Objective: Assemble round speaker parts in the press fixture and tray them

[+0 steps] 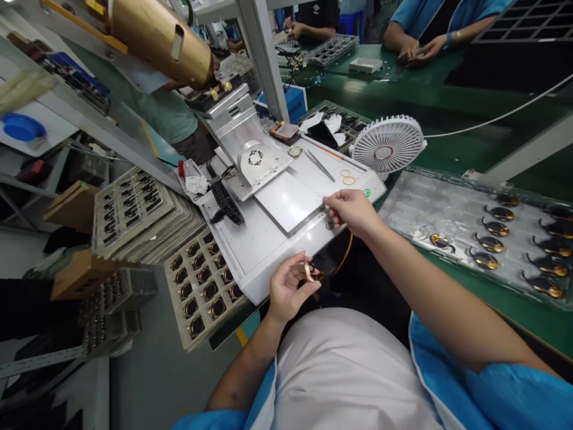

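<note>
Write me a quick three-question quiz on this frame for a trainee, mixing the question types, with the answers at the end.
1. Multiple choice: what does the left hand hold?
A) a blue bowl
B) a copper-coloured piece
C) a cardboard box

2. True or false: the tweezers lie on the white machine, with neither hand touching them.

3. Fill in the colour: the small round button beside the right hand glows ____.

Key: 1 B; 2 true; 3 green.
</note>
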A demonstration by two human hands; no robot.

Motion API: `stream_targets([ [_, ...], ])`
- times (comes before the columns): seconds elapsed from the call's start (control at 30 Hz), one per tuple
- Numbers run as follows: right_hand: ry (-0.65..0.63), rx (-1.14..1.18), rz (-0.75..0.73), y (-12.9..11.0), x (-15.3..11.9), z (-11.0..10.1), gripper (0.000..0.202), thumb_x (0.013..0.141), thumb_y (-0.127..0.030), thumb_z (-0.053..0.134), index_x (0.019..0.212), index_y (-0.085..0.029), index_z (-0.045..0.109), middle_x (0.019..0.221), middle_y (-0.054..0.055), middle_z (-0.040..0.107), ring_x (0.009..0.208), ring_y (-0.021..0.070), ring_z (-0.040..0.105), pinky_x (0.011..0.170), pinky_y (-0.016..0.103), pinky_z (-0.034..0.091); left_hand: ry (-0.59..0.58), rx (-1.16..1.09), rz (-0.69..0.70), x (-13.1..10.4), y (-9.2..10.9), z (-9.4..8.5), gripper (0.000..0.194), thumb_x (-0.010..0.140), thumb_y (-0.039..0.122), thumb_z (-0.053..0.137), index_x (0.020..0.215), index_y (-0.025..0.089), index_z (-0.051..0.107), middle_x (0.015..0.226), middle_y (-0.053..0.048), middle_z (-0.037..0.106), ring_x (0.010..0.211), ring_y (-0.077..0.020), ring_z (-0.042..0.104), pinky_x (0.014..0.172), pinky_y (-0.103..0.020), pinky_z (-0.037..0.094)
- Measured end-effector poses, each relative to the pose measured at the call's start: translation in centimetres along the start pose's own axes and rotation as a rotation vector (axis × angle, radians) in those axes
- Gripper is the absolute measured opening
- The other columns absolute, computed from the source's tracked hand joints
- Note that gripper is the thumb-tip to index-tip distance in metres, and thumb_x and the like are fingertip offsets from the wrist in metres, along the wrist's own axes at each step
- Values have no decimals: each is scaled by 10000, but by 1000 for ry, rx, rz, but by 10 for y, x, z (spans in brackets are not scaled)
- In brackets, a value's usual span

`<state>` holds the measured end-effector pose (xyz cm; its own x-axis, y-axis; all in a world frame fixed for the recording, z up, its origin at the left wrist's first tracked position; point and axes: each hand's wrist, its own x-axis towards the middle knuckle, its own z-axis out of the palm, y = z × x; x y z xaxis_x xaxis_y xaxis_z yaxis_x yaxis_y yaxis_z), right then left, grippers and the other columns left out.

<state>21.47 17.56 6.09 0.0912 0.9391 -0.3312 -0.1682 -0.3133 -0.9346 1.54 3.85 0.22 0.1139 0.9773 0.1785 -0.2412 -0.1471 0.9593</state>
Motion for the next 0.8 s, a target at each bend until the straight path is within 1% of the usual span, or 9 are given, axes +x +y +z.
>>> stream_targets([
  [0.07, 2, -2, -61, -1, -3, 1, 355, 819, -258, 854, 669, -181, 542, 455, -46, 512, 348, 65, 408, 330, 170, 362, 36, 76, 31, 0, 0, -1, 674, 686, 158, 953, 1308, 274, 719, 1166, -98, 803, 946, -215, 807, 805, -294, 680],
  [0.1, -11, -4, -94, 1, -9, 1, 364, 804, -287, 867, 668, -182, 546, 454, -47, 510, 351, 65, 408, 338, 170, 360, 49, 112, 46, -1, 0, -1, 701, 665, 143, 962, 1311, 263, 718, 1172, -105, 807, 974, -221, 806, 835, -301, 680],
  [0.17, -93, -23, -136, 8, -27, -1, 396, 763, -386, 893, 678, -181, 565, 463, -38, 529, 357, 74, 428, 349, 176, 358, 67, 178, 69, -2, 0, 0, 733, 652, 136, 965, 1329, 244, 707, 1192, -118, 808, 1036, -239, 801, 899, -324, 678],
  [0.23, -231, -57, -111, 17, -50, -4, 448, 725, -482, 901, 688, -181, 571, 479, -24, 556, 364, 84, 453, 360, 179, 361, 78, 238, 81, -3, 1, 1, 766, 667, 148, 957, 1375, 230, 675, 1222, -133, 800, 1072, -252, 797, 940, -349, 675],
  [0.3, -367, -102, -40, 27, -72, -7, 470, 712, -525, 894, 698, -181, 573, 490, -20, 569, 372, 92, 469, 369, 181, 368, 85, 294, 87, -3, 1, 3, 785, 692, 164, 943, 1416, 216, 642, 1258, -150, 786, 1094, -262, 793, 961, -365, 673],
  [0.4, -469, -186, 30, 39, -95, -7, 429, 754, -520, 848, 723, -180, 588, 506, -16, 587, 386, 99, 486, 378, 181, 374, 73, 350, 98, -3, 0, 7, 775, 720, 176, 926, 1434, 207, 626, 1289, -160, 771, 1101, -269, 792, 968, -365, 673],
  [0.5, -455, -284, 12, 46, -102, -5, 356, 796, -476, 790, 743, -181, 600, 551, 4, 634, 413, 106, 510, 393, 184, 385, 71, 401, 131, -2, 0, 9, 724, 745, 183, 908, 1418, 204, 641, 1283, -155, 774, 1084, -269, 798, 952, -352, 678],
  [0.6, -437, -340, -13, 47, -102, -5, 288, 802, -421, 763, 744, -184, 610, 586, 18, 665, 432, 110, 520, 405, 193, 386, 76, 438, 153, -2, 1, 9, 675, 767, 186, 890, 1401, 205, 659, 1273, -147, 779, 1093, -277, 795, 951, -361, 681],
  [0.8, -386, -396, -86, 50, -102, -4, 264, 809, -382, 752, 714, -201, 585, 583, 13, 641, 476, 120, 515, 442, 216, 374, 88, 448, 128, -5, -1, 7, 668, 737, 188, 915, 1366, 224, 693, 1271, -133, 782, 1093, -297, 793, 959, -397, 683],
])
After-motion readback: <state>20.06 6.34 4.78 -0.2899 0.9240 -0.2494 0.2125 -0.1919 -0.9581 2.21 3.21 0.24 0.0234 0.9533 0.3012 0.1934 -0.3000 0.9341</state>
